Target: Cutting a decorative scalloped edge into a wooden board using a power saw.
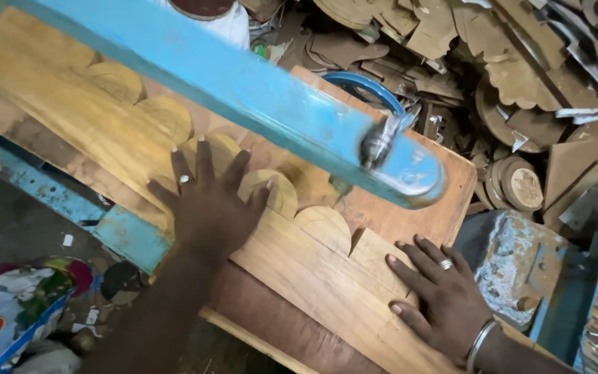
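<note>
Pressing flat on the wooden board (313, 277), both hands, fingers spread apart and clamped on nothing: right hand (444, 298) with ring and bangle near the board's near end, left hand (209, 201) with ring farther up, beside the scalloped edge (299, 208). Board lying on the reddish worktop (410, 215), under the blue saw arm (243, 90). Beyond, heaped carved wood offcuts (520, 76); round wooden discs (520, 183) stacked alongside. Littered floor (29, 228) at left.
</note>
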